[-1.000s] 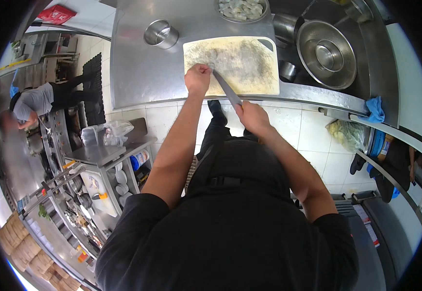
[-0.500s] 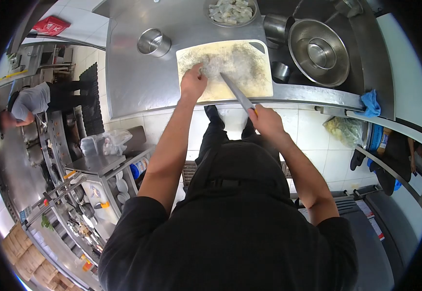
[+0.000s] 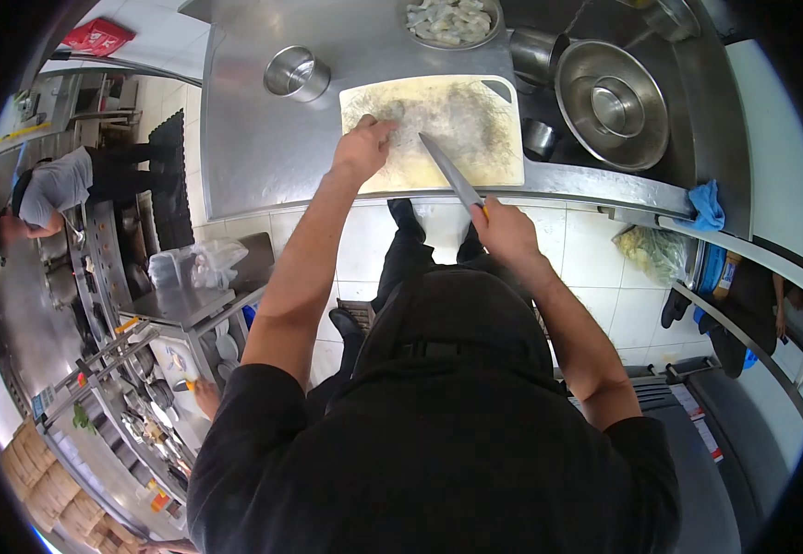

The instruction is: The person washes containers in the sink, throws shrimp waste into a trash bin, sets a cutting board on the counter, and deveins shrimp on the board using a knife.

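My right hand (image 3: 509,233) is wrapped round the handle of a kitchen knife (image 3: 450,169). The blade points up and left, its tip over the middle of a stained cream cutting board (image 3: 470,171). At the board's left side, my left hand (image 3: 364,150) has its index finger stretched out to the right, near the surface. Greyish smears cover the board by the fingertips; whether a small translucent piece lies among them I cannot make out. Beyond the board, a metal bowl (image 3: 461,44) holds several pale pieces that look like peeled shrimp (image 3: 447,18).
A steel pot (image 3: 297,74) stands left of the board on the metal counter (image 3: 253,138). To the right, a large basin (image 3: 641,152) sits in the sink area; a blue cloth (image 3: 707,203) hangs over the edge. Another person (image 3: 55,189) works at left; someone's hand (image 3: 205,397) shows behind my left arm.
My left hand has shifted slightly left, its index finger now straighter. The knife stays nearly still in my right hand. Another person's hand and shoe have appeared behind my left arm.
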### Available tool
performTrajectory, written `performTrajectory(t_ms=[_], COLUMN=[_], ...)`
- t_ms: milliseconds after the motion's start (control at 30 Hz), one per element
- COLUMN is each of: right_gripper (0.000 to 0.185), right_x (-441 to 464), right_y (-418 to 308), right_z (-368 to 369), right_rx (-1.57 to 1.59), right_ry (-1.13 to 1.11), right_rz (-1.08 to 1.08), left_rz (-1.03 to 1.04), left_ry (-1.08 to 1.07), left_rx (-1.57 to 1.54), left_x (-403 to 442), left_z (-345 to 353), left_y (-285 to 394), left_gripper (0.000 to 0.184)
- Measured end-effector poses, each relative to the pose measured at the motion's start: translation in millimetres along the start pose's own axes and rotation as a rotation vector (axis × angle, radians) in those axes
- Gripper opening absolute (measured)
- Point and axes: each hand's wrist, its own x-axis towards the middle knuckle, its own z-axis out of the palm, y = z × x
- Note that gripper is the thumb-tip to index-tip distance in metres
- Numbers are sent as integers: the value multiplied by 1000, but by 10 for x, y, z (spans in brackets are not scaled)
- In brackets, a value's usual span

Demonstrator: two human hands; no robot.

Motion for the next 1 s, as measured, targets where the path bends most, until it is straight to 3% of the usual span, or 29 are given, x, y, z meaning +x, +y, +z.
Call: performTrajectory(t_ms=[200,400,600,1000], right_gripper=[42,43,44,44], right_x=[93,205,244,239], right_y=[-136,-149,-60,-21], right_z=[61,206,289,294], right_rx=[52,70,90,142], right_ry=[-69,-92,-121,-110], right_rz=[-58,-42,-41,-56], left_rz=[-55,-112,8,-55], left_ry=[-89,-38,152,163], left_rx=[38,-19,-124,-121], left_x=[22,-20,-104,-213], left_z=[-67,-5,142,-120], left_y=[11,-59,-149,-156], left_gripper=[24,21,13,12])
